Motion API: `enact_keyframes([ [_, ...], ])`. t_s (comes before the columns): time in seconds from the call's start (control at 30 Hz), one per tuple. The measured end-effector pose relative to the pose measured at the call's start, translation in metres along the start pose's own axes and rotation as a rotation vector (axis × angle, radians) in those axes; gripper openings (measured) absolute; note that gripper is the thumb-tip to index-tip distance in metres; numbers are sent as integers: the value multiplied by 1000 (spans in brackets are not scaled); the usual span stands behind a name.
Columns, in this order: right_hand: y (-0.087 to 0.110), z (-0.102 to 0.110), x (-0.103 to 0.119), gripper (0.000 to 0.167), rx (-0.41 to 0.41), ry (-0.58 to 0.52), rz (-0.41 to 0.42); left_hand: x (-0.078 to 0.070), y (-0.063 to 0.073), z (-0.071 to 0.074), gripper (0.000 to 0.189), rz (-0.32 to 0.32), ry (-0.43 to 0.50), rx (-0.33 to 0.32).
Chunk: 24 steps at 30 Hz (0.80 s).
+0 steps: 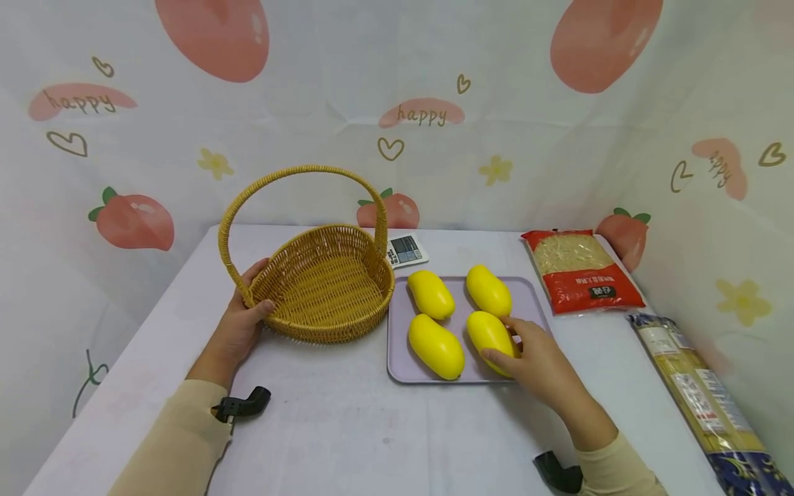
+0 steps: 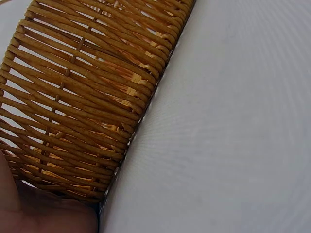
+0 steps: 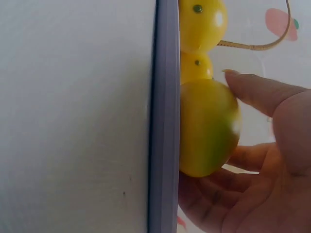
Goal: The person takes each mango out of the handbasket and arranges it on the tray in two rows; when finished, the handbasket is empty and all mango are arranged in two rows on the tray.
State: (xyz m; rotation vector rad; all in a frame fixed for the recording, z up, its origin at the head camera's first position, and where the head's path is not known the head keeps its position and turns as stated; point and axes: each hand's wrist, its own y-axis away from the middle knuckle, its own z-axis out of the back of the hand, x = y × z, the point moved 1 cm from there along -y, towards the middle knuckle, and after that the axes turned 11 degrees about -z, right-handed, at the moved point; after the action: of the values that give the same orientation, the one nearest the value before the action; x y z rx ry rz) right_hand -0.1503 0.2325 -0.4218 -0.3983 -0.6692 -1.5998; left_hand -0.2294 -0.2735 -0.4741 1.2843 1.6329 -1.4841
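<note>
A golden wicker basket [image 1: 329, 331] with a tall arched handle stands on the left of the table. My left hand [image 1: 245, 322] grips its left rim beside the handle's foot, thumb over the edge. In the left wrist view the woven wall [image 2: 82, 92] fills much of the picture, with part of the hand [image 2: 53, 213] below it. Several yellow mangoes lie on a pale purple tray [image 1: 400, 366]. Around the near right mango [image 1: 488, 335], my right hand [image 1: 541, 362] curls its thumb and fingers. The right wrist view shows that mango [image 3: 206, 128] between thumb and fingers, just above the tray edge [image 3: 165, 121].
Behind the tray lies a small white device with a dark panel [image 1: 406, 250], partly hidden by the basket. To the right are a red-and-clear bag of grains [image 1: 583, 272] and a long pack of noodles [image 1: 701, 393]. A printed cloth [image 1: 322, 103] hangs behind the table.
</note>
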Motion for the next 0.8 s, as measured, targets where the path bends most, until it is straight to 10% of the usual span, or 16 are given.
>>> enact_keyframes([
  [0.8,7,3,6,78,24,-4,-10,-2,1,-2,78,0,1,-2],
])
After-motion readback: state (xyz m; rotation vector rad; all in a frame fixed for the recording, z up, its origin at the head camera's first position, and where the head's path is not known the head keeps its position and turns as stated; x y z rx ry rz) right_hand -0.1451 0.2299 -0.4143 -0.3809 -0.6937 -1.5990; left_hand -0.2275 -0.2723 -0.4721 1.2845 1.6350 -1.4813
